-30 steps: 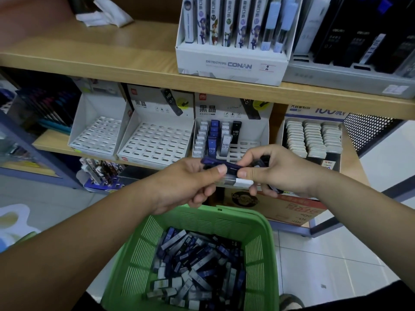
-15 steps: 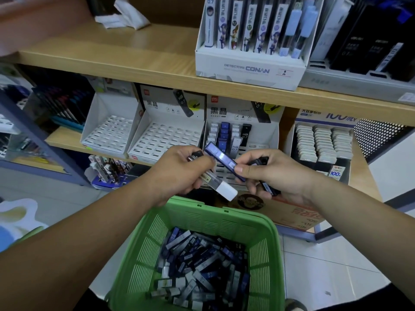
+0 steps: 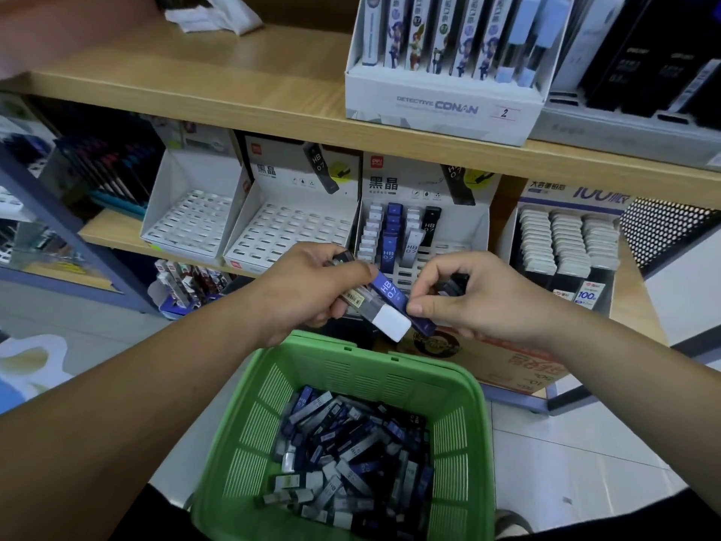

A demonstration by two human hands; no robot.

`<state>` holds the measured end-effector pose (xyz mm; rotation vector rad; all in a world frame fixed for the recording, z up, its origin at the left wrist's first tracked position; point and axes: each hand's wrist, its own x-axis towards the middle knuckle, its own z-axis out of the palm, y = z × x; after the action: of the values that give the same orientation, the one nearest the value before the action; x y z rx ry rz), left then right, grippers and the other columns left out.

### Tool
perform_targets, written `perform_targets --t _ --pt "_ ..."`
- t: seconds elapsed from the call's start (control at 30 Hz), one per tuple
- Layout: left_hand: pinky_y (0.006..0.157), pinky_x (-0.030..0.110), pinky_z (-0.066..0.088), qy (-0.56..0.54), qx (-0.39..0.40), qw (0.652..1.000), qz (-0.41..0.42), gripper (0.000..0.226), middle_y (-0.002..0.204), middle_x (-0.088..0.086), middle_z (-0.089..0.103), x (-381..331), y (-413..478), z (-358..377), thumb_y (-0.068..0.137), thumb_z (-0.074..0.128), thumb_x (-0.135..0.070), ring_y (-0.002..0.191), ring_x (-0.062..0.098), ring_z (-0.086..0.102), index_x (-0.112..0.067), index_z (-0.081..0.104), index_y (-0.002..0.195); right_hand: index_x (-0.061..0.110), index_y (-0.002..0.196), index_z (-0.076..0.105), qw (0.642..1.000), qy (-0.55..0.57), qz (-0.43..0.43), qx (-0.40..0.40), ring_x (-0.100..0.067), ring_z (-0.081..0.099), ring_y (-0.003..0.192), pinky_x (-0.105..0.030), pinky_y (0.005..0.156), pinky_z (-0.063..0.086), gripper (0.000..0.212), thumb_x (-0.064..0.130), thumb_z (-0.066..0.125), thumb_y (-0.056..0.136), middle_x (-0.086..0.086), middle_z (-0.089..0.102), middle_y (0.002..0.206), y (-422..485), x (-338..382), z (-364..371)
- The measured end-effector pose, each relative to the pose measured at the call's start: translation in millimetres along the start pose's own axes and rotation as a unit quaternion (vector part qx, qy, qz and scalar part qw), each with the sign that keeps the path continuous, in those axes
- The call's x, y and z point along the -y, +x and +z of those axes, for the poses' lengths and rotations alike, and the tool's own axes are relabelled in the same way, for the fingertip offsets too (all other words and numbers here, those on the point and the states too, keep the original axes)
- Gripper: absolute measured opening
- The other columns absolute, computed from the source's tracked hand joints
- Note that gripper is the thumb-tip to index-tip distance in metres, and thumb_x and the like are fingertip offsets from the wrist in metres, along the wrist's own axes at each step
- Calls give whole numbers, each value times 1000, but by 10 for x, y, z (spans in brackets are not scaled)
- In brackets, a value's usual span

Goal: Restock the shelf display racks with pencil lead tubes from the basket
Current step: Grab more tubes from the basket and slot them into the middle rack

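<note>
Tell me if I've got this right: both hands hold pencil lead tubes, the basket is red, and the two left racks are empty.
One slip: the head view shows the basket is green, not red. The rest stands: left hand and right hand each hold pencil lead tubes, and the two left racks are empty.

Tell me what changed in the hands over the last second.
The blue HB 0.7 tube swung from level to slanted; the right hand pinches its lower end, the left hand its upper. The white-capped tube now juts from the left hand. Green basket and display racks are unchanged.
</note>
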<state>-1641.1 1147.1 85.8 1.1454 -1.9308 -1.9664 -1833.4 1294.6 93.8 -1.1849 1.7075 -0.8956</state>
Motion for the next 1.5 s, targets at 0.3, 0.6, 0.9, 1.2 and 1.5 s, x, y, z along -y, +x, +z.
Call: perform_targets --t 0.3,0.6,0.9,1.2,1.5 --pt "45 23 33 86 19 995 42 27 61 9 62 3 -22 71 99 65 -41 47 17 42 -14 70 101 18 111 66 997 36 -14 -68 -22 72 64 -33 48 42 19 7 71 96 -6 66 102 196 18 92" --pt "57 32 58 26 16 1000 8 36 79 24 75 49 -77 39 101 62 -42 72 35 75 -7 60 111 11 95 65 973 65 -3 -223 -19 67 53 -16 39 39 15 6 78 89 -13 64 88 523 -87 119" --pt "60 29 63 -83 3 997 1 36 105 9 78 50 -72 -17 99 66 -34 90 35 78 -6 63 121 25 81 61 977 -49 -52 -201 -14 56 57 -22 54 45 27 6 78 89 2 58 74 642 -136 126" --pt "65 26 62 -87 34 995 18 24 106 15 77 71 -108 -60 97 68 -19 96 34 77 -5 66 117 29 90 69 971 -147 -55 -180 -6 56 72 -27 72 48 19 19 84 85 12 63 81 693 -214 176" --pt "61 25 61 -83 102 991 40 24 107 19 77 -38 -85 72 98 63 -14 97 38 76 -2 65 119 28 108 75 1000 -12 26 9 -15 51 49 -30 45 44 15 33 74 93 11 73 81 194 36 34"
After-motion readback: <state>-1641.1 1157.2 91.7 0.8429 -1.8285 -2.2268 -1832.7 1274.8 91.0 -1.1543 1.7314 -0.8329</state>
